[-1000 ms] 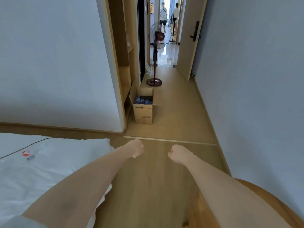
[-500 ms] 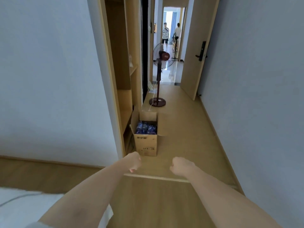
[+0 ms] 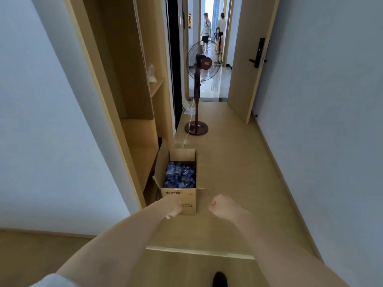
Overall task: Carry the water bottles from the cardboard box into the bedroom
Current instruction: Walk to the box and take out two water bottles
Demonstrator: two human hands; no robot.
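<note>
An open cardboard box (image 3: 187,198) stands on the wooden hallway floor beside the built-in shelving. Several water bottles with blue labels (image 3: 180,175) fill it. My left hand (image 3: 172,206) is stretched forward with fingers curled into a fist, holding nothing, and it overlaps the box's front face in the view. My right hand (image 3: 220,205) is also a fist with nothing in it, just right of the box's front corner. Both hands are above the floor, short of the box opening.
A dark red standing fan (image 3: 200,83) with a white cord stands behind the box. Wooden shelving (image 3: 143,129) lines the left side, an open door (image 3: 247,59) the right. Two people (image 3: 213,25) stand in the far room. A floor threshold strip (image 3: 199,252) lies below my arms.
I have moved forward from the bed toward the hallway. The box has grown larger and nearer, and the bed has dropped out of view. Both hands stay curled and hold nothing.
</note>
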